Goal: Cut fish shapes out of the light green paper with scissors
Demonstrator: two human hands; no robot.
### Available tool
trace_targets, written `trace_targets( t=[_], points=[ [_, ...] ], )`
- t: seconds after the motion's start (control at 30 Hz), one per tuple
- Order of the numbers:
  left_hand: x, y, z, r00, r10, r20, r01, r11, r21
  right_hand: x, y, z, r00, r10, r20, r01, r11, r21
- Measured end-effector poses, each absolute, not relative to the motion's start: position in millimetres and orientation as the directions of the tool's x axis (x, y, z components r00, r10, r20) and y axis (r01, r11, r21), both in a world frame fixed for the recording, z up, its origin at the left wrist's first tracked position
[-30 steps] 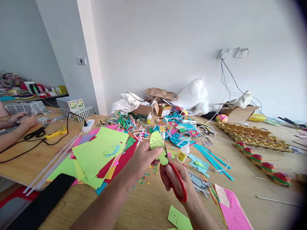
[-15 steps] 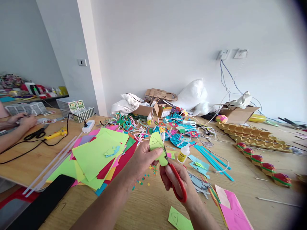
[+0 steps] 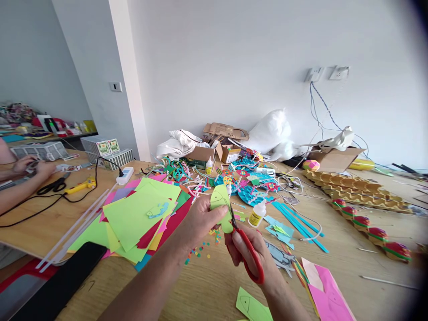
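My left hand (image 3: 202, 219) pinches a light-green paper piece (image 3: 219, 196) with a fish outline and an eye dot drawn on it. Red-handled scissors (image 3: 249, 254) are gripped in my right hand (image 3: 256, 243), their blades at the right edge of the green paper. Below, near the front of the table, lies another green piece (image 3: 250, 305) with a fish drawing. A white glue bottle (image 3: 257, 214) with a yellow label stands just right of my hands. Behind it and to the right are blue paper scraps (image 3: 280, 229) and a grey fish cut-out (image 3: 281, 258).
Coloured sheets (image 3: 133, 214) are stacked at left, beside a black phone-like slab (image 3: 63, 285). Pink paper (image 3: 331, 290) lies front right. Egg-carton strips (image 3: 354, 191) sit at right. Far left, another person's hands (image 3: 36, 167) work near a yellow glue gun (image 3: 80, 185).
The scissors' handles have swung slightly, and the blades sit a little differently along the green paper. The whole view has shifted slightly. Both hands keep their holds.
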State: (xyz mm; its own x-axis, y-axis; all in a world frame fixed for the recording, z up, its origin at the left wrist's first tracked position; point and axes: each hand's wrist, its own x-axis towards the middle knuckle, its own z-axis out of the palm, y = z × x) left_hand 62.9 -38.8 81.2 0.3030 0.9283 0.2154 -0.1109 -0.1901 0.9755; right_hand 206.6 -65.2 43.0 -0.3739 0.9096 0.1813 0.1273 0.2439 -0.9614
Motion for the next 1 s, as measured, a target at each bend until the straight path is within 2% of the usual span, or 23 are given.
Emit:
trace_targets(
  t=[1.0],
  points=[
    [58.7, -37.6, 79.3, 0.365, 0.899, 0.244, -0.092, -0.226, 0.97, 206.9, -63.2, 40.3, -0.389, 0.898, 0.205, 0.094, 0.26, -0.961]
  ],
)
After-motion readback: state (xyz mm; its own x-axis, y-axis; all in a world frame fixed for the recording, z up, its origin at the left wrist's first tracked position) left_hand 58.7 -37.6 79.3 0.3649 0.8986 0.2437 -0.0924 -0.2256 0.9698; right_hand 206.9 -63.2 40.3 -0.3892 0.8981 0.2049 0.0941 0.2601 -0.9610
